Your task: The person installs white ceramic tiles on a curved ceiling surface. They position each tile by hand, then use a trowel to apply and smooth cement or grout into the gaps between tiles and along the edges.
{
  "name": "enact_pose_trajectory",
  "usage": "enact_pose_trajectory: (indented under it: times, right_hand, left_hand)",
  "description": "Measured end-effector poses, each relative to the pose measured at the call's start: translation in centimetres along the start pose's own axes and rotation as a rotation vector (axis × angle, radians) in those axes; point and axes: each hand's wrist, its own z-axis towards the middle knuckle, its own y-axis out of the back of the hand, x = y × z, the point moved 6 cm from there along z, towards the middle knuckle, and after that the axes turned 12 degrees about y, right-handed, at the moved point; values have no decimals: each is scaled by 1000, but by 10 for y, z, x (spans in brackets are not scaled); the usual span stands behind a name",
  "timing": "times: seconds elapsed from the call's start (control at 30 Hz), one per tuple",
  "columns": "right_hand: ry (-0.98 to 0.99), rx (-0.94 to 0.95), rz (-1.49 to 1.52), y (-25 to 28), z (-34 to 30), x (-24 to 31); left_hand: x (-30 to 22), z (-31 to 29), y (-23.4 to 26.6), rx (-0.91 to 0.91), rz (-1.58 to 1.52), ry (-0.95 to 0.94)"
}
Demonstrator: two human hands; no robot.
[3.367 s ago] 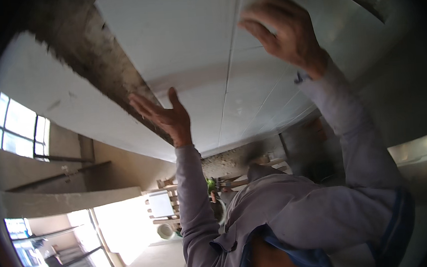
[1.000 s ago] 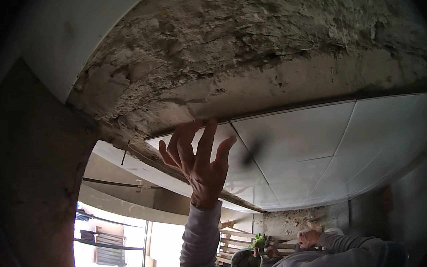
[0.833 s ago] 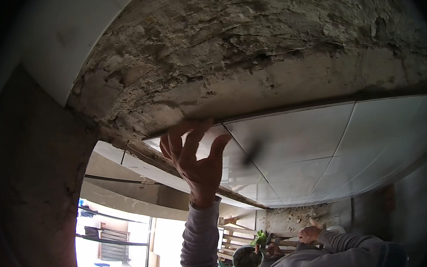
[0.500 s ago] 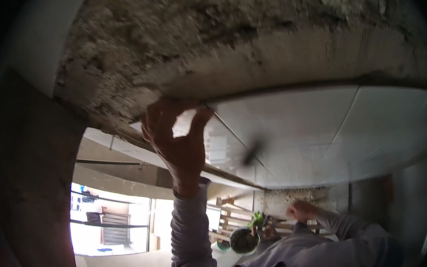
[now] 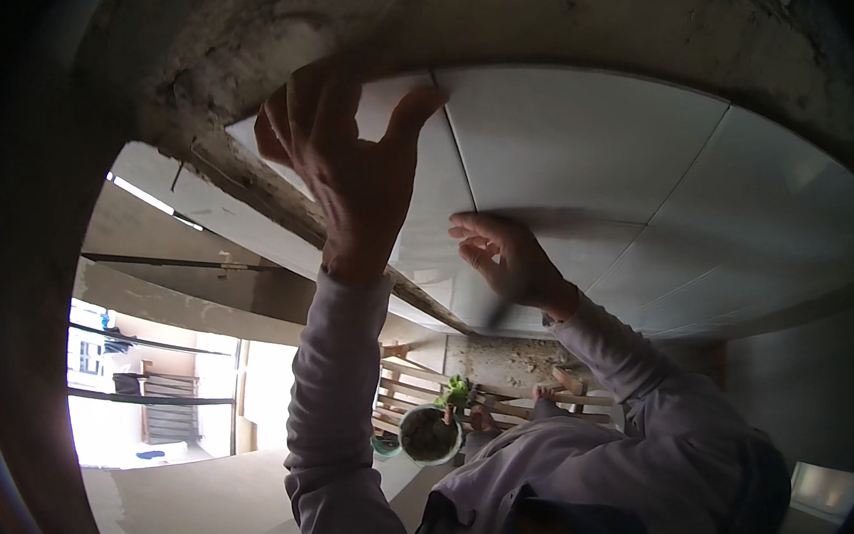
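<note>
My left hand (image 5: pixel 354 162) is raised to the top edge of a narrow white wall tile (image 5: pixel 422 222). Its fingers bend over that edge, their tips lost in shadow, while the thumb presses by the upright joint with the neighbouring tile. Lower down, my right hand (image 5: pixel 512 260) is at the same joint, fingertips close to the tile face. Its fingers are slightly bent and apart, and I see nothing in them. To the right of the joint spreads a large glossy white tile (image 5: pixel 578 140), with further tiles beyond and below it.
Rough bare mortar (image 5: pixel 488 16) runs above the tiles. Left of them is a window opening (image 5: pixel 156 389) with dark bars. Below stand a bucket (image 5: pixel 430 435) of grey mix, a green plant (image 5: pixel 454 392) and wooden slats (image 5: pixel 410 374). Bare feet (image 5: pixel 544 394) show near the slats.
My right hand has risen from low by my body to the tile joint. My left hand stays at the tile's top edge. The view has shifted, so the tiles appear higher.
</note>
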Motion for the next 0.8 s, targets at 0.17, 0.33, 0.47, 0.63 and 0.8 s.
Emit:
enact_pose_trajectory:
  times: [0.17,0.33,0.47,0.63,0.8]
  right_hand:
    - [-86,-56,49,14,2,9]
    - [232,-220,-418,35,9,90]
    - [658,-14,-995,17,30,150]
    - [591,144,-1175,16,57,148]
    - [622,127,-1184,1,62,177]
  left_hand:
    - [53,-51,5,-155,-255,217]
    - [123,-136,-44,161,-236,642]
    - [109,-147,-53,178,-261,679]
    - [105,-144,-51,202,-307,731]
    - [105,-161,-61,198,-324,668]
